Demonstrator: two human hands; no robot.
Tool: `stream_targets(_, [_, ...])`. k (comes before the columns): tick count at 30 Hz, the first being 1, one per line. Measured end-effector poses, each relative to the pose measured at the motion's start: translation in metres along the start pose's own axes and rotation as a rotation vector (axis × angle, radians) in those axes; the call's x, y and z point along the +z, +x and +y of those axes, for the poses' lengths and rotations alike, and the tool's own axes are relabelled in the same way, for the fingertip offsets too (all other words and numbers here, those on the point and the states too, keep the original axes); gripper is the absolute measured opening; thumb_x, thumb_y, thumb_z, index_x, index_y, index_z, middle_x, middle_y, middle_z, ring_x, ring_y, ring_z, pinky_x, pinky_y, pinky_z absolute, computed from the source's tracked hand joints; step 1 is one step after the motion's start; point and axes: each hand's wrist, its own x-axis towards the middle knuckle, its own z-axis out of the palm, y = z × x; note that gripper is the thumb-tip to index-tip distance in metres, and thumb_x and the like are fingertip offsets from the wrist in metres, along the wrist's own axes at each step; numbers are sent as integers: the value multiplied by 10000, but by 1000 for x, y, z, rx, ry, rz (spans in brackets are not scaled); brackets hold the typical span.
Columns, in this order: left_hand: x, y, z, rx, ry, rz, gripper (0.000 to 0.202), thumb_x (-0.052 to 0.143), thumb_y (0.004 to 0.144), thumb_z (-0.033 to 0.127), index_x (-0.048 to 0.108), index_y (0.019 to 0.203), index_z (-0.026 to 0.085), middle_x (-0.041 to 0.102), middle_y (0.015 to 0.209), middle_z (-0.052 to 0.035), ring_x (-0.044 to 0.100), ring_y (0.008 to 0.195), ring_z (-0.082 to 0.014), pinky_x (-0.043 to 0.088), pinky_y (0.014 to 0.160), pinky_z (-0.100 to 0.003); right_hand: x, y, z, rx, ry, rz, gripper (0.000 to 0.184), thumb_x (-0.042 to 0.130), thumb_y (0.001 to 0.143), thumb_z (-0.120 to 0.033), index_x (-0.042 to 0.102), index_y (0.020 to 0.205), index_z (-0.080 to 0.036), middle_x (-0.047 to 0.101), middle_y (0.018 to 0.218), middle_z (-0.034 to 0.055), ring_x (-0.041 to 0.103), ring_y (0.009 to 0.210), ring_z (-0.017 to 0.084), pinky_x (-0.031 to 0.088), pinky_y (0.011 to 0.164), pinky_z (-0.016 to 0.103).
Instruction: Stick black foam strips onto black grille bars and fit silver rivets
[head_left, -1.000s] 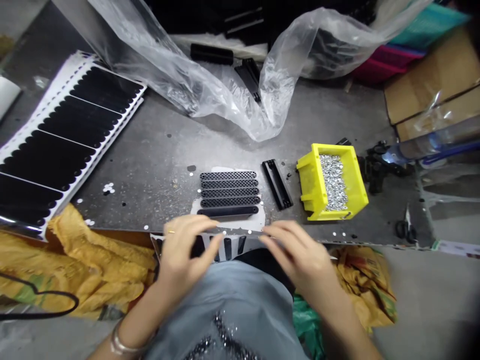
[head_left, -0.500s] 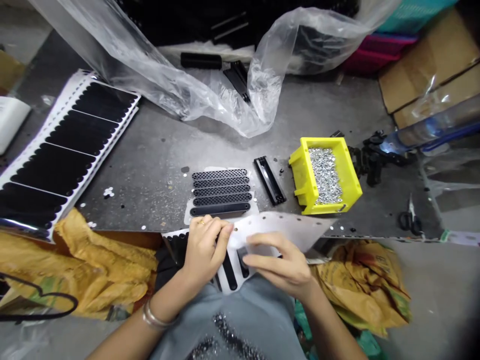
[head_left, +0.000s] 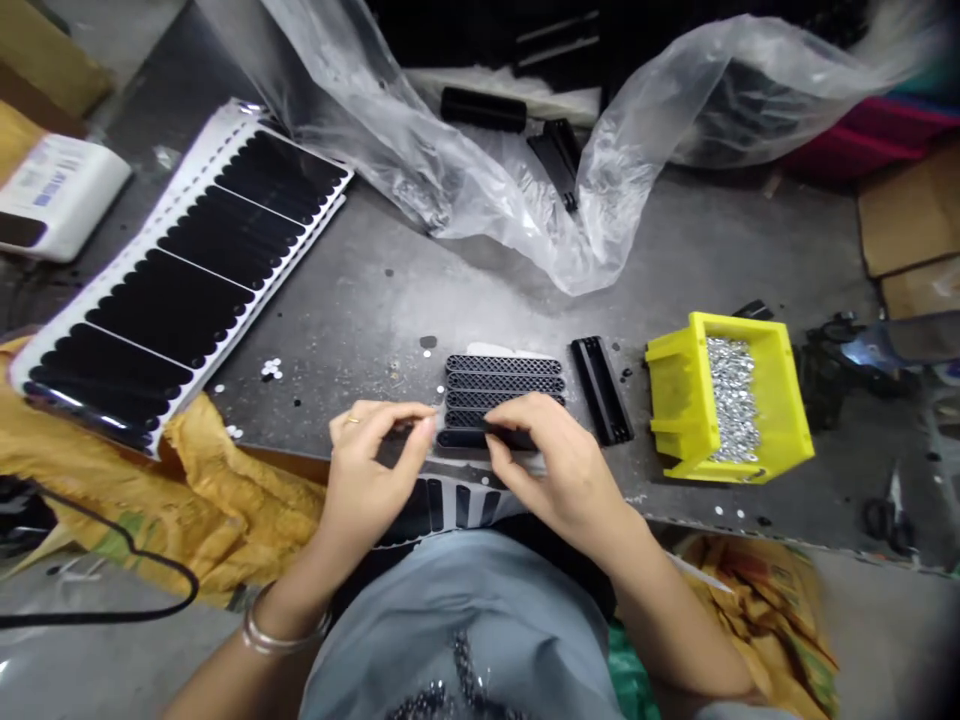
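A row of black perforated bars (head_left: 504, 383) lies on the bench before me, with a smooth black bar nearest the edge. My right hand (head_left: 559, 450) reaches over the right part of this row, thumb and forefinger pinched on a black adhesive strip (head_left: 514, 437). At the row's left end is my left hand (head_left: 382, 450), its thumb and forefinger brought together; anything between them is too small to make out. Below both hands, a white backing sheet with black strips (head_left: 463, 505) rests at my lap. Right of the row lies a black channel-shaped housing (head_left: 602, 390).
A yellow bin (head_left: 667, 400) of small metal parts stands at right, with scissors (head_left: 891, 515) beyond. Stacked sheets of black strips (head_left: 202, 265) lie at left. Crumpled clear plastic (head_left: 540, 235) spreads across the back. White discs (head_left: 271, 370) are scattered about.
My right hand has carried the black strip up from the backing sheet to the row of bars. My left hand has left the sheet, which sits lower. The view has shifted left.
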Motion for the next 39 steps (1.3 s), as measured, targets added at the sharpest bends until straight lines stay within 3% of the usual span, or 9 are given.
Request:
stream_targets(3, [-3,-2,11,-34,-213,-113,86,635,936,277,666,858,259,721,863,9,633,891,-210,427,917,-413,-4,-3,-11,-49,-30,-92,218,545,995,-105,637,1170,-197,724,988,64,673,908,173,579,801,318])
stream_targets(7, [-3,-4,14,-102,-316,-213,159,573,939,244,607,784,245,680,809,4,615,840,-196,447,845,-390,-7,-11,-8,-176,-80,-74,365,606,981,-115,613,1334,-207,747,1140,100,698,993,201,604,850,357])
stream_targets(10, [-1,0,0,-74,-212,-163,151,590,956,252,630,811,249,717,858,8,633,910,-210,412,926,-423,-6,-10,6,-152,-117,-11,434,614,977,-99,604,1391,-229,725,1223,125,693,1067,231,604,881,396])
stream_targets(15, [8,5,-20,-67,-42,-86,129,596,1002,322,711,963,277,784,984,8,659,994,-230,355,994,-458,1,1,22,-162,-218,-55,291,598,1005,-131,694,1266,-218,744,1124,114,660,980,220,580,823,388])
stream_targets(24, [17,9,-19,-50,-41,-119,160,590,1015,331,726,948,281,793,955,16,670,983,-221,351,986,-438,8,9,22,-154,-202,-86,222,622,1009,-193,744,1195,-204,735,1111,115,598,946,211,566,796,359])
stream_targets(28, [20,13,-21,-56,-69,-123,126,648,969,320,700,867,267,780,912,31,665,958,-212,339,1006,-429,8,12,20,-120,-155,-110,234,617,1011,-193,746,1206,-202,725,1104,117,603,947,212,563,791,362])
stream_targets(32, [19,17,-22,-101,-108,-174,156,662,943,331,667,808,253,767,885,37,659,949,-206,323,1019,-422,-9,3,23,-38,-122,-137,259,628,1012,-229,729,1251,-225,711,1120,112,616,993,221,566,833,391])
stream_targets(36, [16,21,-20,-131,-121,-204,172,665,913,348,659,770,252,765,868,35,658,932,-216,307,1029,-446,-31,-17,36,183,37,-12,212,689,977,-217,754,1177,-243,704,1008,63,668,934,184,571,832,345])
stream_targets(39, [15,25,-18,-138,-115,-223,202,662,894,375,647,737,249,762,835,23,653,902,-228,337,993,-448,-34,-26,46,240,140,89,158,706,953,-179,786,1064,-257,714,932,29,684,864,161,568,784,311])
